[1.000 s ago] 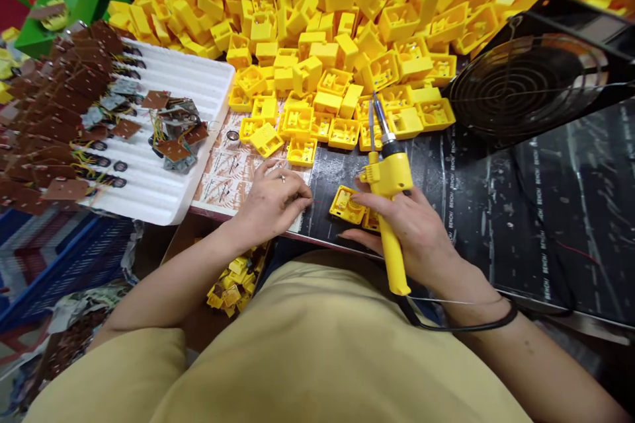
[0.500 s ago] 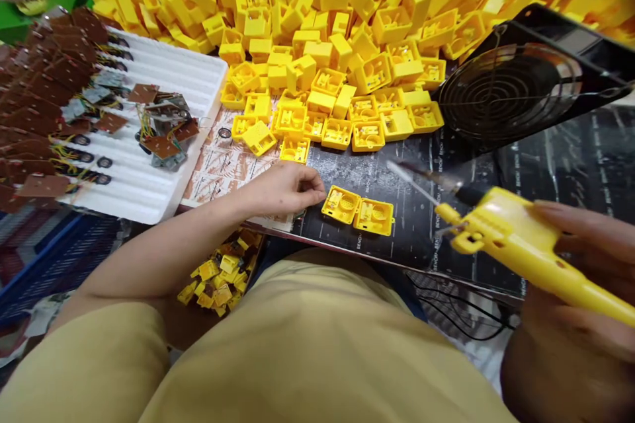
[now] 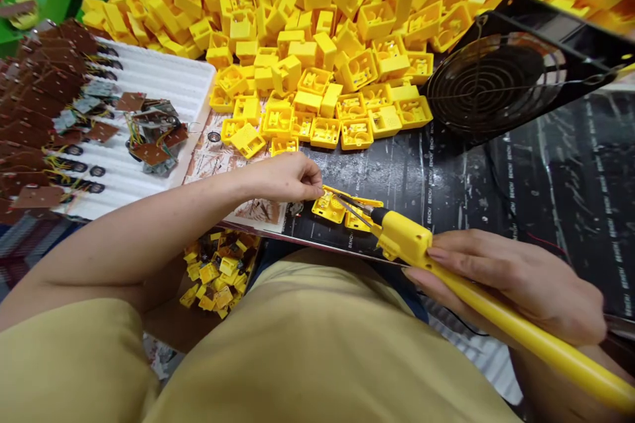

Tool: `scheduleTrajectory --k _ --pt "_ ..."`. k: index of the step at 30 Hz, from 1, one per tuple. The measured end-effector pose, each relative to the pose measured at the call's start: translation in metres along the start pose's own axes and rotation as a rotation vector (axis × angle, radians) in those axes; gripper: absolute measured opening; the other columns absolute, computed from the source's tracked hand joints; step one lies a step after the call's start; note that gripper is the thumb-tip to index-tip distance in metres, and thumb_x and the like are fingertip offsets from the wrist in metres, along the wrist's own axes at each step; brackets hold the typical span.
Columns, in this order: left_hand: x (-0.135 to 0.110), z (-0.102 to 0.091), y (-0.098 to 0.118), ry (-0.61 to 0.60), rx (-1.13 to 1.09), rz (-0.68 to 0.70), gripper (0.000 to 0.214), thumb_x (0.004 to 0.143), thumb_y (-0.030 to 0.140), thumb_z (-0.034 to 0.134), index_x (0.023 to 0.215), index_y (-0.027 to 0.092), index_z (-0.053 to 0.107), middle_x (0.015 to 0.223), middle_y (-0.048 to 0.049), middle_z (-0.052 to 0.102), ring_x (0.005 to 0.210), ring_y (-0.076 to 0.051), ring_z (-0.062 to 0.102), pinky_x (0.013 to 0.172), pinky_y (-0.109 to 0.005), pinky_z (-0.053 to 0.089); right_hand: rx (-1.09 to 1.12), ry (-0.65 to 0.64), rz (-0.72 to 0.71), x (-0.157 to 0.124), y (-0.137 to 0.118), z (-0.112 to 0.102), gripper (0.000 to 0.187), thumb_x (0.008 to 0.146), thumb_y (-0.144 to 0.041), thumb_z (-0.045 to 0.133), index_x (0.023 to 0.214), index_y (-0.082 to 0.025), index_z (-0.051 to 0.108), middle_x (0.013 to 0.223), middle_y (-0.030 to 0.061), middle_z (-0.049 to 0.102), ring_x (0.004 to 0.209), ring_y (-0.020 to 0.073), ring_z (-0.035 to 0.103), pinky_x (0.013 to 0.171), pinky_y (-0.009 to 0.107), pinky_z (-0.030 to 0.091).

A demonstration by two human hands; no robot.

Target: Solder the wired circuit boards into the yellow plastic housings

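Observation:
My right hand (image 3: 526, 277) grips a yellow soldering iron (image 3: 404, 234) with a dark collar. Its thin metal tip reaches over a pair of small yellow plastic housings (image 3: 328, 206) lying open side up near the bench's front edge. The iron's front end partly covers the right-hand housing (image 3: 358, 219). At the upper left corner of the pair, my left hand (image 3: 297, 178) has thumb and fingers pinched together, close to the left housing. Whatever that pinch holds is too small to make out.
A big heap of yellow housings (image 3: 307, 46) fills the back. On the left, a white foam tray (image 3: 191, 86) bears brown circuit boards with wires. A black fan (image 3: 491, 79) stands at the back right. Below the bench edge is a box of yellow pieces (image 3: 218, 271).
My right hand has brought the soldering iron left and down, from off to the right to over the housings. My left hand stays pinched beside them. The camera view has shifted slightly.

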State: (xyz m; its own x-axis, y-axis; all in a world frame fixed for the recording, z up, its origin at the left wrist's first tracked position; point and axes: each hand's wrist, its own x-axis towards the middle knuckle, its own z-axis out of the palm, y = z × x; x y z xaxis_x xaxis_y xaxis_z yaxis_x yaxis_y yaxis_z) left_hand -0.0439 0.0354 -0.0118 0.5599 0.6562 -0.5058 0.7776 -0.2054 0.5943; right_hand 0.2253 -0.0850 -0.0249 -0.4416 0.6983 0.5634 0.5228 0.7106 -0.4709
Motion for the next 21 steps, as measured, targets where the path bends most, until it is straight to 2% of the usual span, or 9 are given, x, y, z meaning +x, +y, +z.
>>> scheduleTrajectory --k 2,5,9,14,18,20,21 --pt "0.000 -0.001 0.000 -0.005 -0.021 0.021 0.013 0.074 0.026 0.059 0.069 0.016 0.066 0.058 0.0023 0.060 0.051 -0.007 0.047 0.051 -0.020 0.035 -0.022 -0.010 -0.044 0.002 0.000 0.001 0.014 0.087 -0.023 0.070 0.094 -0.021 0.058 0.076 -0.0007 0.068 0.063 0.0097 0.066 0.055 0.019 0.055" --pt "0.000 -0.003 0.000 -0.004 -0.064 0.069 0.015 0.074 0.029 0.059 0.070 0.016 0.066 0.060 0.0023 0.060 0.052 -0.007 0.047 0.051 -0.019 0.035 -0.061 -0.028 -0.029 0.003 -0.002 0.002 0.009 0.090 -0.027 0.066 0.091 -0.021 0.059 0.074 -0.0002 0.067 0.063 0.0095 0.065 0.056 0.019 0.055" --pt "0.000 -0.003 0.000 -0.014 -0.038 0.042 0.014 0.073 0.028 0.058 0.069 0.016 0.065 0.059 0.0024 0.059 0.051 -0.007 0.047 0.051 -0.020 0.035 -0.109 -0.055 -0.040 0.003 -0.002 0.001 0.012 0.093 -0.029 0.062 0.085 -0.020 0.061 0.072 0.0007 0.066 0.060 0.0096 0.064 0.058 0.019 0.056" --pt "0.002 -0.002 0.002 -0.029 -0.010 0.006 0.014 0.073 0.028 0.058 0.069 0.017 0.065 0.059 0.0022 0.059 0.051 -0.008 0.047 0.052 -0.022 0.035 -0.072 -0.061 -0.071 0.005 -0.001 0.002 0.009 0.087 -0.023 0.069 0.086 -0.017 0.061 0.074 0.0009 0.067 0.064 0.0094 0.065 0.063 0.019 0.057" --pt "0.002 -0.003 0.001 -0.033 -0.001 0.026 0.014 0.074 0.029 0.058 0.069 0.017 0.065 0.058 0.0024 0.058 0.051 -0.008 0.046 0.051 -0.022 0.033 -0.090 -0.052 -0.148 0.013 -0.003 0.002 0.018 0.080 -0.020 0.076 0.088 -0.016 0.060 0.074 0.0023 0.068 0.065 0.0102 0.066 0.061 0.020 0.058" --pt "0.003 -0.003 0.001 -0.041 0.005 0.009 0.014 0.074 0.029 0.058 0.070 0.017 0.065 0.058 0.0020 0.059 0.052 -0.009 0.047 0.052 -0.022 0.034 -0.104 -0.086 -0.216 0.018 -0.006 -0.001 0.022 0.076 -0.016 0.079 0.088 -0.015 0.060 0.074 0.0038 0.069 0.065 0.0110 0.067 0.062 0.021 0.059" --pt "0.003 -0.003 0.002 -0.043 0.005 -0.002 0.014 0.074 0.028 0.058 0.069 0.017 0.065 0.059 0.0017 0.060 0.052 -0.009 0.048 0.053 -0.023 0.034 -0.111 -0.100 -0.207 0.019 -0.007 -0.002 0.023 0.075 -0.015 0.080 0.087 -0.016 0.061 0.075 0.0035 0.070 0.066 0.0109 0.067 0.064 0.021 0.059"
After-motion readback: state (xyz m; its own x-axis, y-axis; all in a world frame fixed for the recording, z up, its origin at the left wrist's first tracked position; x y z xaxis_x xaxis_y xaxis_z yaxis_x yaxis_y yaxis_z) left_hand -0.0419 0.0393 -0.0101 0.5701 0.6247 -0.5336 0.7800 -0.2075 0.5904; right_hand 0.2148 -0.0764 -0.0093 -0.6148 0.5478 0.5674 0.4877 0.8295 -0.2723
